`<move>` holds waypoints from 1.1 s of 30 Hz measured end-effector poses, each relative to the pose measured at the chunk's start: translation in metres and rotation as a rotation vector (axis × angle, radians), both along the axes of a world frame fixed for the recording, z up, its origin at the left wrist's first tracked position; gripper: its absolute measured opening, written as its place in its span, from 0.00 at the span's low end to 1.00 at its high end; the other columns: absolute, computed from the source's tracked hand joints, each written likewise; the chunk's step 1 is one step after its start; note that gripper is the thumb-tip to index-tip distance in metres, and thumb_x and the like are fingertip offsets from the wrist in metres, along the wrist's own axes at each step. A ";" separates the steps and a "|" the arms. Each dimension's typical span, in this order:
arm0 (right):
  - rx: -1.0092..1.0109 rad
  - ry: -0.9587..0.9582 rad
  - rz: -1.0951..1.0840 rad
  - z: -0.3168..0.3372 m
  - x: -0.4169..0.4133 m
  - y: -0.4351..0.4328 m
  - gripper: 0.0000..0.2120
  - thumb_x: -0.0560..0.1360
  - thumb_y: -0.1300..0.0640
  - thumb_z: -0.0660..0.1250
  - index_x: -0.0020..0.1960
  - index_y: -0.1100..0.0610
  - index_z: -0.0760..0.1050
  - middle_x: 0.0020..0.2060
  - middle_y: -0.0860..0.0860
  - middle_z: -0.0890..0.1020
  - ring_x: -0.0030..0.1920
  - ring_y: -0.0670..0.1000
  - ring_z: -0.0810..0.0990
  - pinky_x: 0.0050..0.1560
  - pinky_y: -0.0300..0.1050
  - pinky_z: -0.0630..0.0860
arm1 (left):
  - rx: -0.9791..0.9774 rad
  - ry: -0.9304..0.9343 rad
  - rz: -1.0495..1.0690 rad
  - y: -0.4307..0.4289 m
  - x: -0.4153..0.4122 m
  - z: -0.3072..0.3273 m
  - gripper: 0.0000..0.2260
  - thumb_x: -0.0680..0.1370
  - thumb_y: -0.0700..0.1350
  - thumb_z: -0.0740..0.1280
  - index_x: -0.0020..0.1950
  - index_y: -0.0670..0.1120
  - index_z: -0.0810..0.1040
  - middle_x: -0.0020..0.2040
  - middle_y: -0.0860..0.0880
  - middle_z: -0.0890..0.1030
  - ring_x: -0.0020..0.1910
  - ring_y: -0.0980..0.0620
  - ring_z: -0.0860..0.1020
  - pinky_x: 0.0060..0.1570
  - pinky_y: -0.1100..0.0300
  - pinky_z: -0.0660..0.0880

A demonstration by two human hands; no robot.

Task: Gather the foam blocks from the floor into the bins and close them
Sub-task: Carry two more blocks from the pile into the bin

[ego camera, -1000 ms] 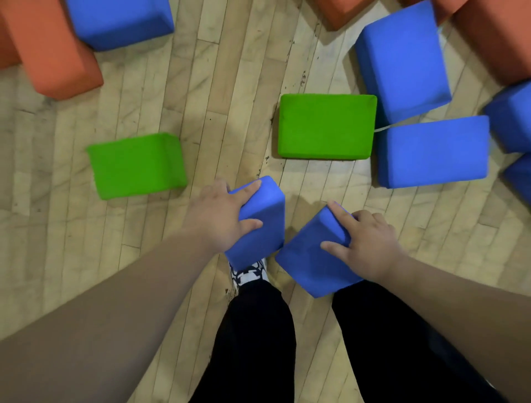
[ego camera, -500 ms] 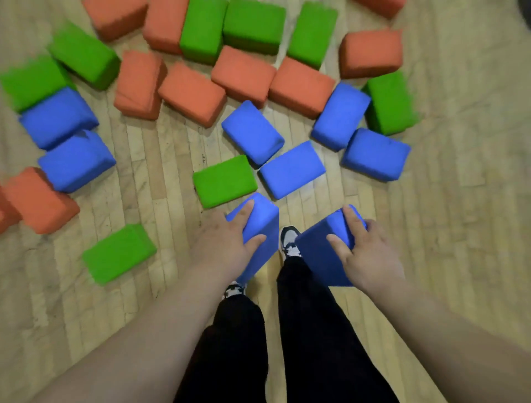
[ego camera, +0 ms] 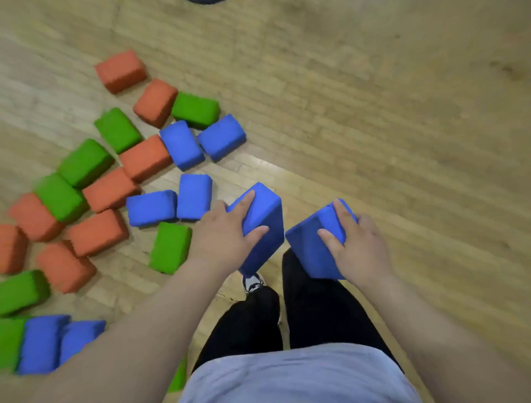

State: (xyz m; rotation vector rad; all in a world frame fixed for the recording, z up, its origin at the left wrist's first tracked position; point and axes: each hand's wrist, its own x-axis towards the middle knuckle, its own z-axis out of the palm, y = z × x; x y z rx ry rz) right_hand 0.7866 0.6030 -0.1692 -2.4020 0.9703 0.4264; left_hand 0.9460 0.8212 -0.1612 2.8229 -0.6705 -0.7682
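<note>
My left hand grips a blue foam block, held above the floor in front of my legs. My right hand grips a second blue foam block just to the right of it, their corners nearly touching. Several more foam blocks lie scattered on the wooden floor to my left: orange ones, green ones and blue ones. No bin is in view.
Bare wooden floor spreads ahead and to the right. A dark object shows at the top edge. My black trouser legs and one shoe are below the held blocks.
I have stood up and turned right with both blue blocks in hand. The block pile has slid from ahead of me to my left, and open floor now fills the right.
</note>
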 end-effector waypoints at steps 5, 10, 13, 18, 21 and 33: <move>0.007 0.005 -0.345 0.032 -0.134 -0.039 0.34 0.80 0.34 0.59 0.82 0.36 0.50 0.69 0.55 0.70 0.70 0.56 0.68 0.68 0.52 0.68 | -0.001 0.024 -0.354 -0.100 -0.063 0.034 0.35 0.77 0.73 0.56 0.81 0.67 0.51 0.59 0.49 0.68 0.57 0.46 0.73 0.56 0.49 0.75; 0.015 -0.069 -0.705 0.058 -0.264 -0.080 0.35 0.79 0.36 0.63 0.81 0.36 0.52 0.70 0.53 0.68 0.72 0.54 0.66 0.69 0.50 0.68 | -0.013 -0.009 -0.681 -0.218 -0.152 0.055 0.34 0.78 0.73 0.56 0.81 0.67 0.51 0.59 0.50 0.69 0.55 0.47 0.74 0.57 0.49 0.75; -0.024 -0.075 -0.862 0.066 -0.346 -0.106 0.35 0.79 0.35 0.63 0.81 0.37 0.53 0.65 0.52 0.70 0.68 0.53 0.69 0.62 0.48 0.70 | -0.018 -0.005 -0.837 -0.289 -0.220 0.060 0.33 0.78 0.73 0.54 0.81 0.67 0.51 0.61 0.50 0.69 0.56 0.48 0.74 0.57 0.50 0.76; -0.015 -0.024 -1.039 0.079 -0.476 -0.155 0.35 0.78 0.34 0.63 0.81 0.36 0.53 0.64 0.50 0.71 0.67 0.53 0.69 0.63 0.50 0.70 | -0.033 0.008 -1.047 -0.393 -0.340 0.067 0.33 0.78 0.73 0.53 0.81 0.67 0.50 0.62 0.50 0.69 0.58 0.48 0.74 0.57 0.50 0.77; -0.032 -0.026 -1.082 0.095 -0.528 -0.183 0.36 0.78 0.34 0.64 0.81 0.38 0.54 0.66 0.51 0.72 0.68 0.55 0.69 0.65 0.52 0.70 | -0.068 0.029 -1.133 -0.444 -0.391 0.077 0.33 0.78 0.73 0.54 0.81 0.68 0.49 0.64 0.50 0.68 0.59 0.48 0.74 0.55 0.51 0.76; -0.150 -0.084 -1.391 0.141 -0.572 -0.311 0.36 0.77 0.36 0.66 0.81 0.37 0.56 0.67 0.49 0.70 0.67 0.53 0.71 0.64 0.50 0.69 | -0.177 0.046 -1.501 -0.667 -0.461 0.125 0.33 0.78 0.72 0.56 0.81 0.68 0.50 0.63 0.52 0.68 0.59 0.49 0.74 0.54 0.51 0.77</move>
